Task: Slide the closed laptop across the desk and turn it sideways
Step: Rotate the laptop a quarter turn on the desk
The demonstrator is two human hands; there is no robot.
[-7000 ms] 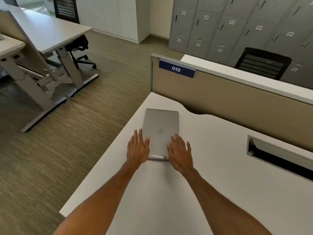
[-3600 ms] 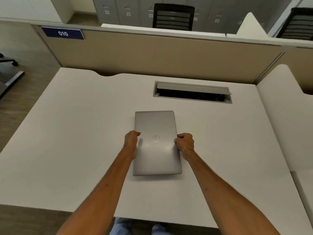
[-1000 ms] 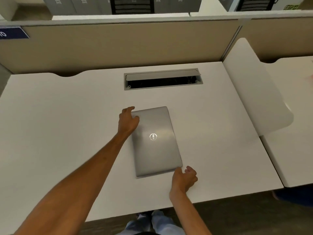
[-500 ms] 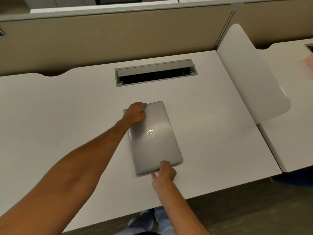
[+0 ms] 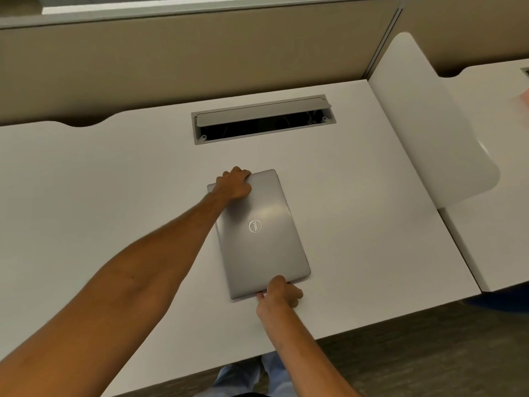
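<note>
We clench the Dell laptop (image 5: 262,233): left hand (image 5: 234,183) on far corner, right hand (image 5: 282,292) on near edge (lid shut). Pivot flat btwn grips, no lifting.

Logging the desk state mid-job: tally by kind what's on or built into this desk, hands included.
Laptop, closed, silver: 1
Hands on it: 2, left hand at the far left corner, right hand at the near edge
Cable hatch in the desk, lid up: 1
Total: 4
</note>
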